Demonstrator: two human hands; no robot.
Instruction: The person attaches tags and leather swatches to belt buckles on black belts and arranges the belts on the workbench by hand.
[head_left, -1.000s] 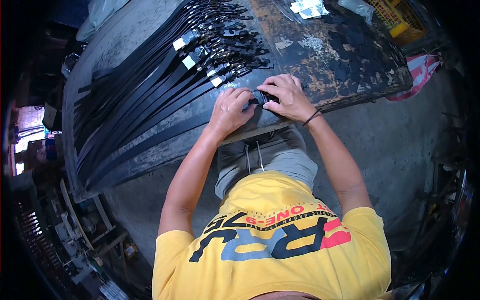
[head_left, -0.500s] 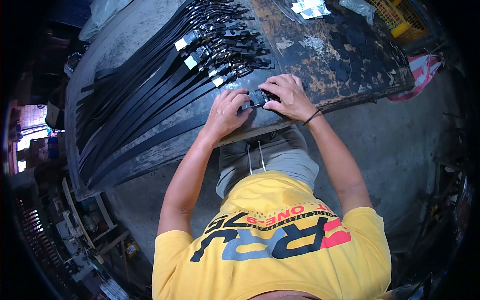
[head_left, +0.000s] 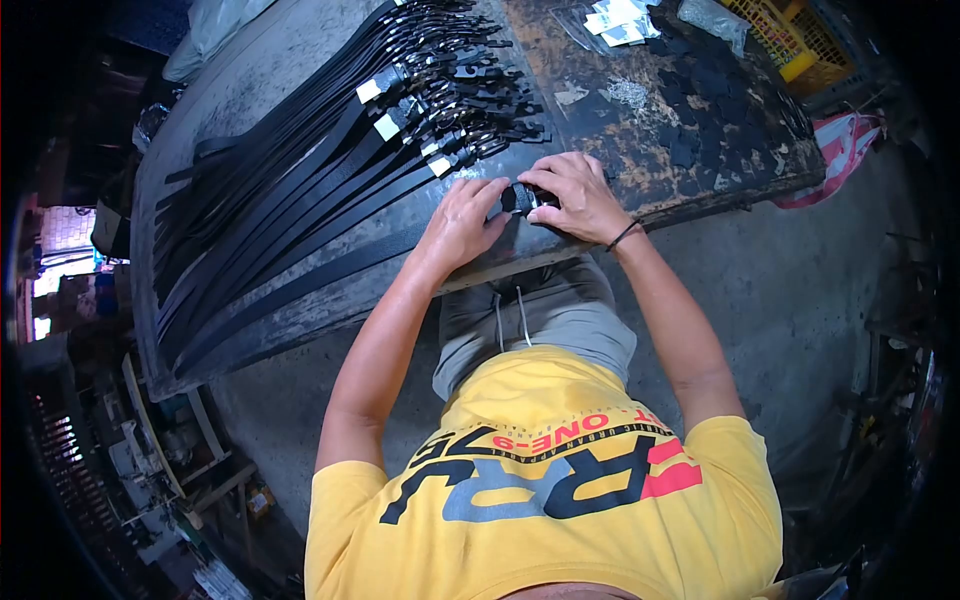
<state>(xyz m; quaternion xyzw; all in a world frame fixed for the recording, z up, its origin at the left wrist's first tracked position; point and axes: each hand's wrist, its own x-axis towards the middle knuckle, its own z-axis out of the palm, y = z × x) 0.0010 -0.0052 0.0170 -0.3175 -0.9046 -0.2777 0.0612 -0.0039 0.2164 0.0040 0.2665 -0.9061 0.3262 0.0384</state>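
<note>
Near the table's front edge, my left hand (head_left: 464,222) grips the end of a black strap (head_left: 330,276) that runs off to the left across the table. My right hand (head_left: 577,199) pinches a dark buckle (head_left: 522,198) from the right side, its thumb and fingers bent around it. The two hands are a short way apart, with the buckle between them. Small details of the buckle are too dark to make out. Just beyond the hands lies a fanned pile of black straps (head_left: 270,180), their metal and black fittings bunched at the right end.
White labels (head_left: 620,20) and a clear plastic bag (head_left: 714,22) lie at the back of the worn table (head_left: 600,130). A yellow crate (head_left: 800,45) stands beyond the back right corner. A red and white sack (head_left: 845,155) is beside the right edge.
The fingers have shifted slightly around the buckle, and the left hand's fingertips have moved a little nearer to it than half a second ago. The strap pile has stayed put.
</note>
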